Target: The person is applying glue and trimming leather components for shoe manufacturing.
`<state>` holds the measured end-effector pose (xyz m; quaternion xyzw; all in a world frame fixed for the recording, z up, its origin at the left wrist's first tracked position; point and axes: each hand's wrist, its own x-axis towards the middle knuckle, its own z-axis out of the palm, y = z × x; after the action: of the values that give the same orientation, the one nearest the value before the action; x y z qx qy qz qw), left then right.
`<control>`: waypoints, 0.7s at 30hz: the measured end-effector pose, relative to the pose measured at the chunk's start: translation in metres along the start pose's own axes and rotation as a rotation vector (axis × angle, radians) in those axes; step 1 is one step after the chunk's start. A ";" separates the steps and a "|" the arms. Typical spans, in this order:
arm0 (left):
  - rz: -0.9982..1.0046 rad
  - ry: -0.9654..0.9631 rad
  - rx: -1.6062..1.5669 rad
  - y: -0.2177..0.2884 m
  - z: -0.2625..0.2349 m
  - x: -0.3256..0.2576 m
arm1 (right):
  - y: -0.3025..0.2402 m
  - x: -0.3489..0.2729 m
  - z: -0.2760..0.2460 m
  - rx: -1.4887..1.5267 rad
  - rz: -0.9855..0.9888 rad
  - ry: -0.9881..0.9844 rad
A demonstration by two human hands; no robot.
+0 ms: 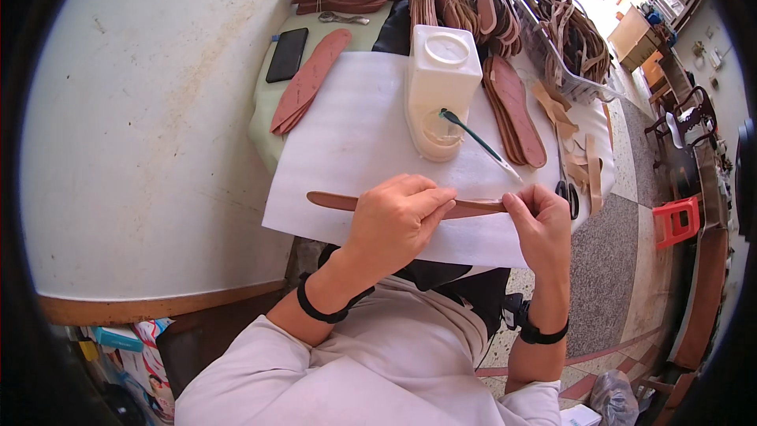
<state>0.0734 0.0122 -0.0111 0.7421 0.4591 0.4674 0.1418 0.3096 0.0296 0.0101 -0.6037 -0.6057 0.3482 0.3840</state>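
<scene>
A brown shoe insole is held nearly edge-on above the white sheet. My left hand pinches it near its middle, with its tip sticking out to the left. Around the right end close the thumb and fingers of my right hand. Beyond the hands stands a cream plastic glue container with an open cup at its front. A brush with a dark green handle leans out of that cup toward my right hand. Black-handled scissors lie just right of this hand.
Insoles are stacked right of the container, others at left beside a black phone. Tan strips lie at the right edge. Bundled insoles and a full basket line the back. A wall bounds the left.
</scene>
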 end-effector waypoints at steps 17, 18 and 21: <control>-0.019 0.017 -0.010 -0.003 -0.001 -0.001 | 0.021 -0.003 0.000 0.016 0.032 -0.034; -0.021 0.016 -0.010 -0.003 -0.001 -0.001 | 0.022 -0.003 0.000 0.023 0.037 -0.039; -0.011 0.020 -0.015 -0.005 0.000 0.000 | 0.022 -0.003 0.000 0.002 0.019 -0.039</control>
<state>0.0708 0.0143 -0.0145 0.7337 0.4611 0.4773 0.1457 0.3198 0.0273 -0.0094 -0.6022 -0.6069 0.3640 0.3694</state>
